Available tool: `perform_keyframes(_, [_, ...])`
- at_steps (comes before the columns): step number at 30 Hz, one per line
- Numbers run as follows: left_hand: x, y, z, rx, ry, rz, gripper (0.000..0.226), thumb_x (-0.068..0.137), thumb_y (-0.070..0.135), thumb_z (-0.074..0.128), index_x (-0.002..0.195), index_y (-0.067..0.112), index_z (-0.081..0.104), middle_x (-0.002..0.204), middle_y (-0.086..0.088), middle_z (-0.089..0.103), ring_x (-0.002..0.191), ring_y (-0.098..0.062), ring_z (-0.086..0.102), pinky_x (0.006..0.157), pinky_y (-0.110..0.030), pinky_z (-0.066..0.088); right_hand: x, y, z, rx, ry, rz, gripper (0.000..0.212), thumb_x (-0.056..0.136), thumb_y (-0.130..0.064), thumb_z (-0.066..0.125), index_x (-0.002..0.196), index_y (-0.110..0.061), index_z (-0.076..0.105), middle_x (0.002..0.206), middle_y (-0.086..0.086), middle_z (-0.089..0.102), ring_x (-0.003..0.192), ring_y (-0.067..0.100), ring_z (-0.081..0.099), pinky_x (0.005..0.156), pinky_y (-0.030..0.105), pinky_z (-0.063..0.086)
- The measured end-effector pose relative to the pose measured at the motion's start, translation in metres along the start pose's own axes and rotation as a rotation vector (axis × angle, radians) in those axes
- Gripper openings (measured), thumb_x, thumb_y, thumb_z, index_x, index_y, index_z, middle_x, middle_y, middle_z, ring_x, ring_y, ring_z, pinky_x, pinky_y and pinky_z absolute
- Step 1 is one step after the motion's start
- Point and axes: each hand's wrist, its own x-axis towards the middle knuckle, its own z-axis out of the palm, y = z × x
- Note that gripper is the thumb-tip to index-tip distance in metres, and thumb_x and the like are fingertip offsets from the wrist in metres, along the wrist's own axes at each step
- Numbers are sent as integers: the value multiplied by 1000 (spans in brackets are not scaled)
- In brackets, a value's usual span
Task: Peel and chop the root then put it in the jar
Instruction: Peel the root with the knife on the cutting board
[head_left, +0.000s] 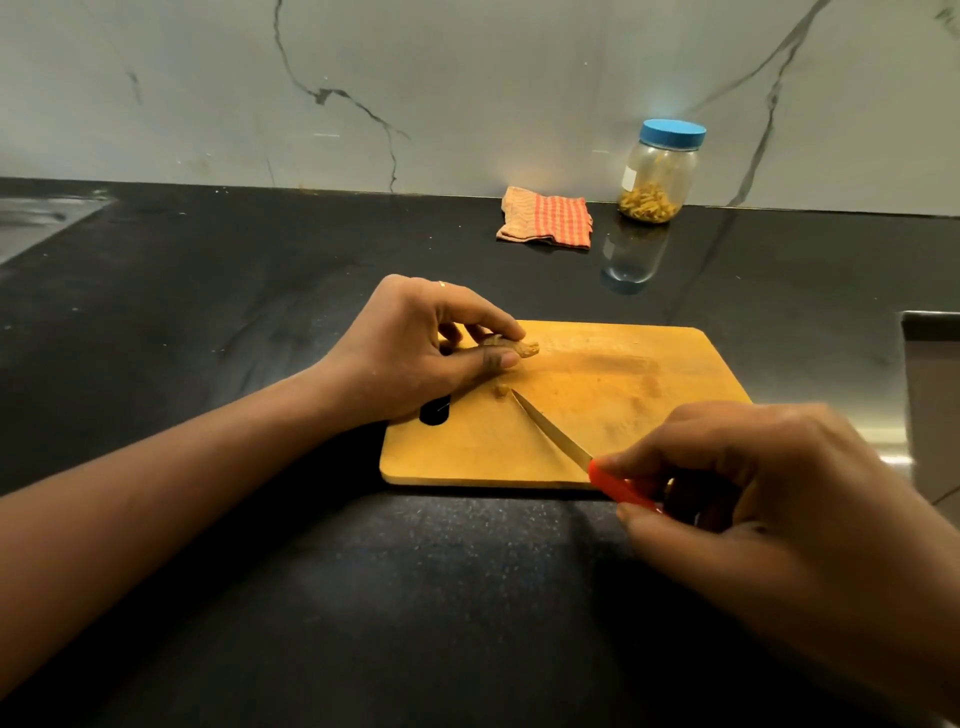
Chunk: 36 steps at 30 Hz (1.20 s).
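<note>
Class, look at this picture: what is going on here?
A person works at a yellow wooden chopping board on a black counter. The left hand pinches a small brown knobbly root on the board; the right hand holds a red-handled knife, its tip beside a cut piece. The clear jar with a blue lid stands closed by the wall, next to a checked cloth.

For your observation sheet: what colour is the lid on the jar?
Blue: the lid tops the jar, clearest in the head view.
</note>
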Motion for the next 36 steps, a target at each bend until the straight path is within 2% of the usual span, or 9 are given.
perform_keyframes(7, [2,3,-7,-51,-124,-95,26,78,30,77,102,21,76,95,10,74,89,-9,67,75,-27,56,4,-9,7,-20,0,-46,14,72,-30,75,85,-33,74,71,-18,64,64,1,62,50,6,41])
perform_keyframes(10, [3,3,-16,-115,-123,-149,30,76,33,77,103,19,76,92,10,74,85,-12,69,75,-28,58,8,-7,1,-31,33,-18,16,72,-34,73,88,-34,74,74,-18,66,63,2,64,50,13,48])
perform_keyframes(13, [3,2,-23,-199,-136,-205,33,75,25,79,106,15,74,83,12,74,76,-14,70,74,-24,57,10,-4,-7,-19,-1,21,20,70,-36,72,90,-35,74,77,-19,68,65,5,66,50,21,52])
perform_keyframes(17, [3,7,-18,-145,-113,-152,27,76,20,80,101,13,76,86,5,75,78,-17,72,78,-28,59,9,3,-16,-71,26,86,21,65,-34,73,85,-40,73,76,-20,69,65,7,66,48,24,51])
perform_keyframes(22, [9,16,-5,-123,-138,-109,24,78,16,80,101,11,76,89,5,74,79,-12,72,76,-25,58,7,14,-22,-72,66,161,22,62,-36,73,84,-41,72,76,-19,69,61,8,66,48,32,55])
perform_keyframes(26, [11,24,-13,-3,-167,-113,31,74,29,80,103,20,75,96,9,73,81,-6,69,74,-24,58,9,19,-19,-36,88,186,22,62,-34,73,84,-38,73,78,-21,69,59,3,65,47,25,55])
perform_keyframes(30, [11,33,-37,100,-364,-294,34,66,41,82,95,26,75,79,9,73,74,-3,67,69,-19,55,11,20,-17,-33,116,193,22,63,-31,74,84,-35,74,77,-23,68,61,0,65,52,19,53])
perform_keyframes(32, [9,35,-37,140,-447,-323,30,67,43,82,93,28,76,78,9,72,75,-4,66,69,-20,55,12,22,-16,-32,135,186,21,63,-31,75,84,-34,75,76,-21,68,61,2,65,50,16,51])
perform_keyframes(36, [8,36,-32,172,-455,-308,18,74,37,79,90,29,78,80,12,72,78,-1,66,72,-20,55,12,24,-14,-8,166,174,20,64,-30,75,84,-32,75,75,-17,69,61,4,65,48,16,49])
